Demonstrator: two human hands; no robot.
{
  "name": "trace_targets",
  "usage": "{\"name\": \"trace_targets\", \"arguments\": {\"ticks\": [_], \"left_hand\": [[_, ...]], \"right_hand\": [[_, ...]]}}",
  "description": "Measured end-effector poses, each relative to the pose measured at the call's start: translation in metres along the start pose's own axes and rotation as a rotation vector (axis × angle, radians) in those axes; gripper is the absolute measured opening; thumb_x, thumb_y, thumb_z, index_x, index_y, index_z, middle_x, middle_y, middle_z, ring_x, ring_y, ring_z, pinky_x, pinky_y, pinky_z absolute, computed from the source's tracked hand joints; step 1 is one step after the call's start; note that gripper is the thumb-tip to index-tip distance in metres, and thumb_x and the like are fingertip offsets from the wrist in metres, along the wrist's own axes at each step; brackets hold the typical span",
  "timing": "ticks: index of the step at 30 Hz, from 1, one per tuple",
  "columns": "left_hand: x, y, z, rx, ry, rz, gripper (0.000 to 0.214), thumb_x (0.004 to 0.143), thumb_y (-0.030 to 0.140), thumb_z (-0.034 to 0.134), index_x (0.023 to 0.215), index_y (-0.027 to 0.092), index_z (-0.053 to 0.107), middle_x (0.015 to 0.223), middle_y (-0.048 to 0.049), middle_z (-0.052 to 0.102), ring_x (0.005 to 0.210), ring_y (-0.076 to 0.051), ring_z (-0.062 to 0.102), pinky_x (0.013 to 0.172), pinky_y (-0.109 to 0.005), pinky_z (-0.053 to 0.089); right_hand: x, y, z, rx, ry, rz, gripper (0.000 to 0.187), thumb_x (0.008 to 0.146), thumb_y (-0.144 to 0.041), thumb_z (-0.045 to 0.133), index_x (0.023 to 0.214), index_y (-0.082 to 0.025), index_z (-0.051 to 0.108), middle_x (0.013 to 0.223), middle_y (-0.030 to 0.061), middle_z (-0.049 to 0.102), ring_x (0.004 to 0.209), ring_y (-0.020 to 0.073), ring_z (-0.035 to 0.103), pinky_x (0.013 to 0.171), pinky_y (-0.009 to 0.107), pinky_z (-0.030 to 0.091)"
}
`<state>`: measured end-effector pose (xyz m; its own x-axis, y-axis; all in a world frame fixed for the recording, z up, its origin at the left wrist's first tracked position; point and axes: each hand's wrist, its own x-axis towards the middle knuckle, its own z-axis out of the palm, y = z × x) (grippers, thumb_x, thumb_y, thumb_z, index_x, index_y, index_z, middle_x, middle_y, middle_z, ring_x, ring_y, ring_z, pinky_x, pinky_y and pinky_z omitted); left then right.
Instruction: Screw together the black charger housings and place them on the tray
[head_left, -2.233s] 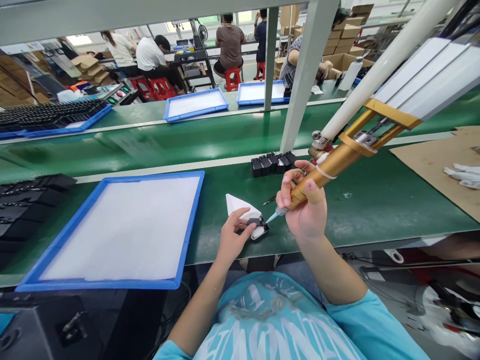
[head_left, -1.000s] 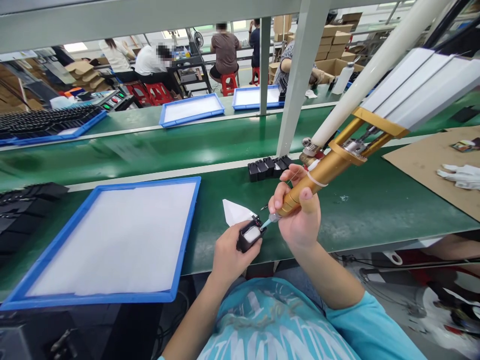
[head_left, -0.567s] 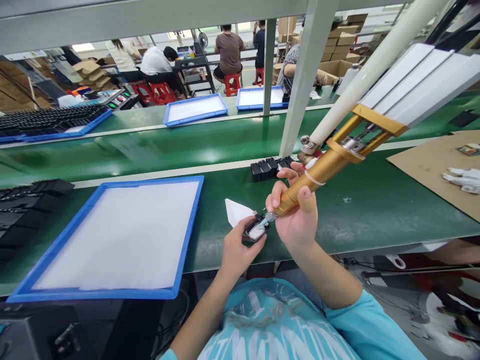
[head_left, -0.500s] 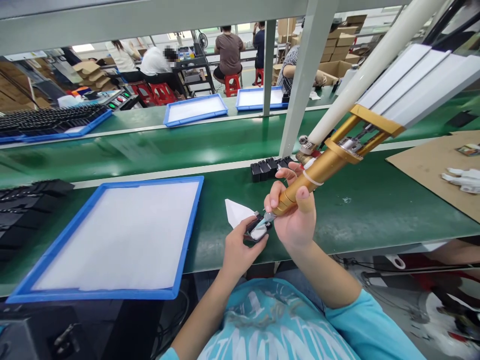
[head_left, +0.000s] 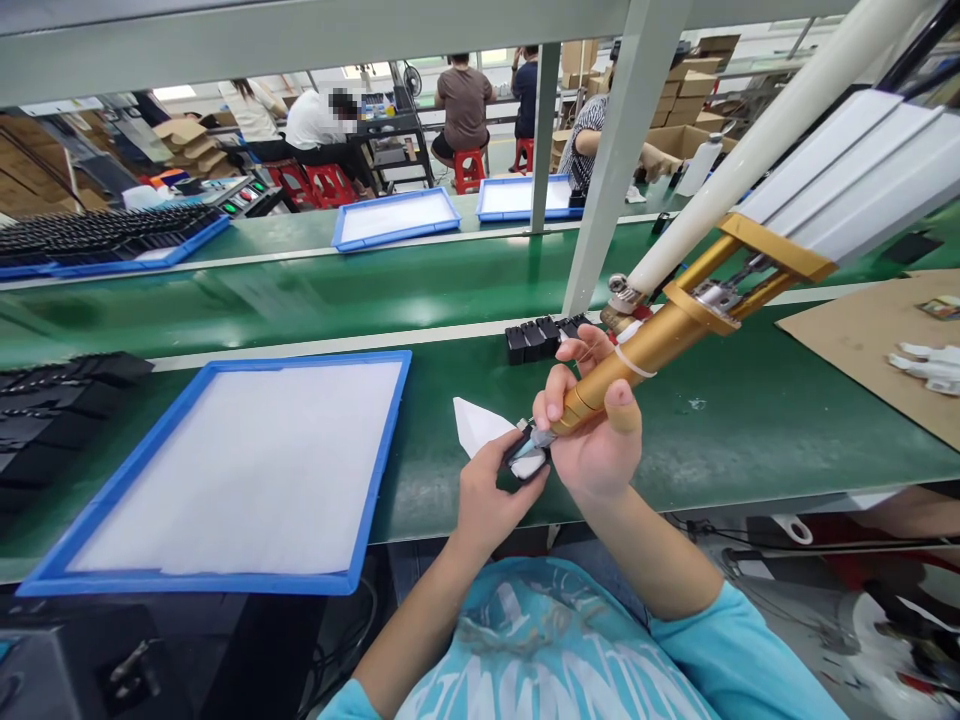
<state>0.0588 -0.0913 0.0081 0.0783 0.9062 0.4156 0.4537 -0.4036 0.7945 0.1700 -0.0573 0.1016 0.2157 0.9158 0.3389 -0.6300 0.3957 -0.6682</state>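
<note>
Between its thumb and fingers, my left hand (head_left: 487, 500) grips a small black casing (head_left: 530, 461) with a white part inside. My right hand (head_left: 600, 440) is closed round the front end of a gold dispensing gun (head_left: 626, 375), which slants down from the upper right. The gun's pale blue nozzle tip reaches into the casing; whether it touches the inside I cannot tell. A piece of white paper (head_left: 478, 425) lies on the green bench just beyond my left hand. Several black casings (head_left: 532, 341) stand in a row behind my right hand.
A blue-rimmed tray (head_left: 380, 470) with a white lining lies at left, beside stacked black parts (head_left: 67, 410). A grey post (head_left: 600, 200) rises behind the gun. Cardboard (head_left: 862, 330) with white gloves (head_left: 930, 365) is at right. Several people sit at benches beyond.
My hands, the casing and the gun have shifted slightly right in view. The nozzle stays at the casing, and both grips are kept.
</note>
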Motion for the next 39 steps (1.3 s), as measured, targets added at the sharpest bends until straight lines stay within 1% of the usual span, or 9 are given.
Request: {"name": "trace_targets", "arguments": {"ticks": [5, 11, 14, 16, 19, 21, 26, 30, 39], "left_hand": [[0.001, -0.009, -0.006, 0.071, -0.061, -0.001, 0.041, 0.078, 0.03, 0.07, 0.116, 0.021, 0.059, 0.108, -0.0061, 0.07, 0.094, -0.021, 0.067, 0.083, -0.033, 0.054], [-0.011, -0.044, -0.028, 0.145, -0.261, -0.045, 0.036, 0.08, 0.027, 0.067, 0.115, 0.023, 0.061, 0.109, -0.0079, 0.068, 0.1, -0.024, 0.064, 0.088, -0.038, 0.051], [-0.015, -0.053, -0.041, 0.115, -0.312, -0.082, 0.046, 0.08, 0.031, 0.07, 0.124, 0.024, 0.058, 0.117, -0.0092, 0.066, 0.106, -0.025, 0.063, 0.091, -0.04, 0.05], [-0.012, -0.052, -0.046, 0.07, -0.318, -0.105, 0.049, 0.085, 0.036, 0.064, 0.131, 0.025, 0.054, 0.124, -0.0099, 0.064, 0.111, -0.025, 0.061, 0.094, -0.04, 0.049], [-0.003, -0.045, -0.043, 0.007, -0.323, -0.16, 0.039, 0.098, 0.036, 0.039, 0.132, 0.024, 0.055, 0.123, -0.0081, 0.066, 0.114, -0.023, 0.061, 0.098, -0.04, 0.047], [0.001, -0.041, -0.039, 0.014, -0.334, -0.173, 0.039, 0.1, 0.034, 0.032, 0.128, 0.024, 0.058, 0.119, -0.0059, 0.069, 0.112, -0.021, 0.062, 0.098, -0.039, 0.047], [-0.002, -0.038, -0.036, 0.137, -0.326, 0.031, 0.03, 0.093, 0.032, 0.055, 0.121, 0.026, 0.062, 0.113, -0.0041, 0.071, 0.102, -0.02, 0.066, 0.089, -0.034, 0.052], [-0.007, -0.039, -0.037, 0.142, -0.309, 0.178, 0.027, 0.09, 0.024, 0.06, 0.117, 0.026, 0.062, 0.116, -0.0048, 0.07, 0.104, -0.019, 0.065, 0.091, -0.033, 0.052], [-0.01, -0.041, -0.018, 0.025, -0.21, 0.129, 0.016, 0.09, 0.014, 0.055, 0.102, 0.021, 0.062, 0.104, -0.0061, 0.069, 0.098, -0.019, 0.061, 0.088, -0.034, 0.05]], "right_hand": [[0.004, 0.001, -0.001, 0.029, 0.057, -0.007, 0.04, 0.078, -0.061, 0.052, 0.104, -0.03, 0.056, 0.1, 0.001, 0.052, 0.051, 0.0082, 0.043, 0.041, 0.026, 0.043], [0.012, 0.001, -0.015, 0.003, 0.087, -0.033, 0.041, 0.079, -0.066, 0.046, 0.097, -0.031, 0.057, 0.102, 0.0012, 0.053, 0.052, 0.0088, 0.044, 0.041, 0.026, 0.043], [0.015, 0.0, -0.022, -0.008, 0.094, -0.051, 0.037, 0.08, -0.063, 0.048, 0.095, -0.031, 0.058, 0.102, 0.0006, 0.053, 0.052, 0.0087, 0.045, 0.041, 0.026, 0.043], [0.017, 0.0, -0.024, -0.004, 0.106, -0.053, 0.036, 0.079, -0.062, 0.05, 0.095, -0.031, 0.057, 0.102, 0.0002, 0.053, 0.052, 0.0087, 0.045, 0.042, 0.026, 0.043], [0.019, 0.0, -0.027, 0.016, 0.123, -0.047, 0.036, 0.078, -0.061, 0.053, 0.097, -0.031, 0.057, 0.099, -0.0003, 0.054, 0.052, 0.0087, 0.045, 0.042, 0.026, 0.044], [0.02, 0.0, -0.029, 0.029, 0.121, -0.049, 0.036, 0.078, -0.06, 0.054, 0.097, -0.03, 0.056, 0.098, -0.0006, 0.054, 0.052, 0.0086, 0.046, 0.042, 0.026, 0.044], [0.021, 0.0, -0.034, 0.01, 0.1, -0.058, 0.035, 0.079, -0.06, 0.054, 0.096, -0.029, 0.055, 0.097, -0.0004, 0.053, 0.05, 0.0084, 0.046, 0.041, 0.026, 0.043], [0.023, 0.0, -0.038, 0.012, 0.084, -0.065, 0.034, 0.079, -0.059, 0.054, 0.096, -0.029, 0.053, 0.096, -0.0004, 0.053, 0.051, 0.0081, 0.047, 0.041, 0.026, 0.044], [0.027, 0.002, -0.047, 0.048, 0.073, -0.059, 0.039, 0.078, -0.059, 0.057, 0.101, -0.027, 0.055, 0.095, -0.0004, 0.054, 0.051, 0.0086, 0.048, 0.041, 0.026, 0.045]]}}
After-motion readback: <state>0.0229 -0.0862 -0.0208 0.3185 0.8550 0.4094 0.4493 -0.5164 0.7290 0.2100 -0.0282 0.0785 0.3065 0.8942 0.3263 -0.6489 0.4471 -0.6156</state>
